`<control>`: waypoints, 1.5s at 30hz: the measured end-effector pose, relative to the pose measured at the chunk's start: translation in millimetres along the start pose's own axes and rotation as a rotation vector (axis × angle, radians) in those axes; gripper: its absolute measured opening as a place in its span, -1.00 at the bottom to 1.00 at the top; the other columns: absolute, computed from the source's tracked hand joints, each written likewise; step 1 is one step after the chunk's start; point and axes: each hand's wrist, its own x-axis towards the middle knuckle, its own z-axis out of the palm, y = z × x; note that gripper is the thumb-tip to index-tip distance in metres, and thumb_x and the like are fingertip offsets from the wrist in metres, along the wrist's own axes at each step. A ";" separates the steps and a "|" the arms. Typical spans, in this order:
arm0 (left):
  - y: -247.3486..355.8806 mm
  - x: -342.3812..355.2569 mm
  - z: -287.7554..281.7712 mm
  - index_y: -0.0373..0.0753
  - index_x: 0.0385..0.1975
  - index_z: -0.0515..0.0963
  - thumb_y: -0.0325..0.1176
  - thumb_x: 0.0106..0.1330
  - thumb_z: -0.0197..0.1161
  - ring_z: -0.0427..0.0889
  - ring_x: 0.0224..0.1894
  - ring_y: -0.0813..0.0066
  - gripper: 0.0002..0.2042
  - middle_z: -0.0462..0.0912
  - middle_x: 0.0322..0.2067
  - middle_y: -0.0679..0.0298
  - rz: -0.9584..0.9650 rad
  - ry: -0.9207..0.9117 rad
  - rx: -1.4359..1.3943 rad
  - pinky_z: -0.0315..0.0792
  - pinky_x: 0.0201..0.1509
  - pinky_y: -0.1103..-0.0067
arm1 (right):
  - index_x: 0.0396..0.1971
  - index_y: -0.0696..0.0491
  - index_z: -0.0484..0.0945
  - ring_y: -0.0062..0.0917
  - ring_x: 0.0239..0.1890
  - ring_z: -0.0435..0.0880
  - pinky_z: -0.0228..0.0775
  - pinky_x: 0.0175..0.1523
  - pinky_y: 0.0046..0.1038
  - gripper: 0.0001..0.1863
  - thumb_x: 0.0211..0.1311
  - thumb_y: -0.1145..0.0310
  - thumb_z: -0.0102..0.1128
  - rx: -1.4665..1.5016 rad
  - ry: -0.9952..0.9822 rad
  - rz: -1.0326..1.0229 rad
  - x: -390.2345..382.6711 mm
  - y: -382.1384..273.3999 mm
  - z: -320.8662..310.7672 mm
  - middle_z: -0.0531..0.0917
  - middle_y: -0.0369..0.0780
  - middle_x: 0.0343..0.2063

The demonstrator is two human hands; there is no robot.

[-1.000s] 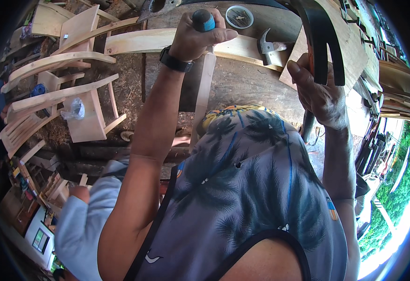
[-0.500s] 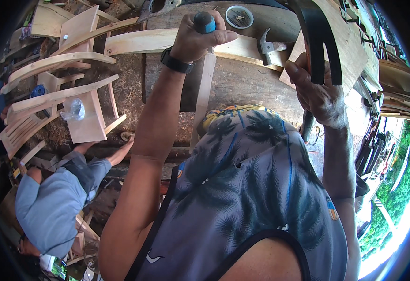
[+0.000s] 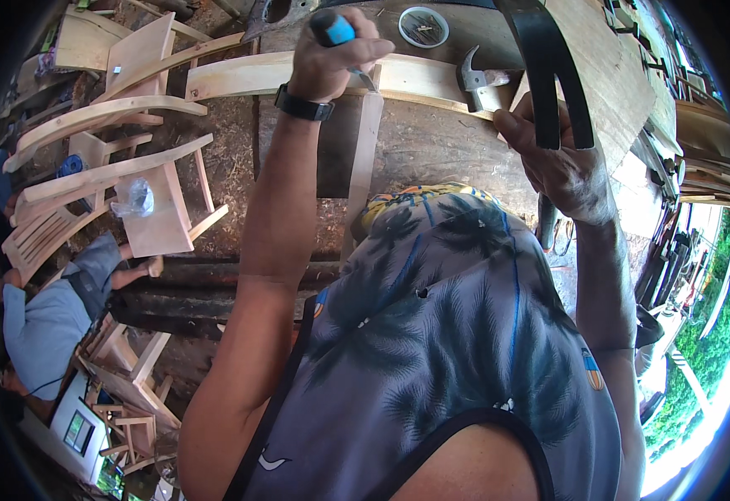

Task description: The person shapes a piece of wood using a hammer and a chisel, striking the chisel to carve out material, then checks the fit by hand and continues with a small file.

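My left hand (image 3: 323, 67) grips a chisel (image 3: 331, 32) with a black and blue handle, its tilted blade at the upper end of a pale wooden strip (image 3: 361, 167) running toward my body. That strip meets a long pale board (image 3: 239, 77) lying crosswise. My right hand (image 3: 557, 167) is closed round a black claw hammer (image 3: 536, 58), raised close to the camera at the right. A second claw hammer (image 3: 475, 83) rests on the board between my hands. Behind it stands a white bowl of nails (image 3: 423, 25).
Unfinished wooden chair parts (image 3: 152, 217) fill the left side, with a plastic bag on one. A co-worker in blue (image 3: 47, 326) bends among them at lower left. A plywood sheet (image 3: 615, 83) lies at the right, near stacked timber (image 3: 707, 167).
My left hand and the chisel have shifted left and tilted. My right hand with the hammer has moved slightly left. The co-worker has moved farther left among the chair parts.
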 end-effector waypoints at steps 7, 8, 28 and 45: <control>-9.4 -6.3 -13.3 -0.22 -0.53 0.54 -0.49 0.17 0.44 0.53 -0.55 0.59 -0.83 0.54 -0.59 0.36 0.000 -0.008 -0.035 0.43 -0.49 0.56 | -0.30 0.18 0.62 -0.68 -0.47 0.56 0.43 -0.32 -0.51 -0.78 0.33 0.30 0.26 -0.029 -0.036 -0.028 2.1 -5.3 -1.8 0.63 -0.28 -0.54; -6.7 -6.2 -12.2 -0.17 -0.59 0.58 -0.48 0.11 0.49 0.47 -0.55 0.74 -0.83 0.56 -0.61 0.47 -0.013 0.038 0.143 0.33 -0.46 0.68 | -0.30 0.18 0.62 -0.68 -0.47 0.56 0.43 -0.32 -0.51 -0.78 0.33 0.30 0.26 -0.029 -0.036 -0.029 3.6 -7.8 -0.7 0.63 -0.28 -0.54; -37.7 -39.0 -9.6 -0.33 0.01 0.57 -0.19 0.39 0.21 0.66 -0.10 0.32 -0.65 0.70 -0.19 0.22 -0.145 0.143 0.066 0.50 0.06 0.41 | -0.15 -0.05 0.72 -0.18 -0.27 0.75 0.59 -0.15 -0.16 -0.70 0.06 0.31 0.28 -0.438 0.039 -0.473 36.1 -22.9 29.8 0.74 -0.08 -0.36; -41.2 -21.5 -13.3 -0.28 -0.03 0.50 -0.26 0.40 0.19 0.61 -0.23 0.37 -0.73 0.64 -0.24 0.25 -0.218 0.232 0.457 0.50 -0.06 0.41 | -0.44 0.03 0.73 -0.29 -0.31 0.80 0.63 -0.31 -0.23 -0.80 0.04 0.22 0.30 -0.574 0.177 -0.290 47.9 13.6 61.9 0.75 -0.22 -0.49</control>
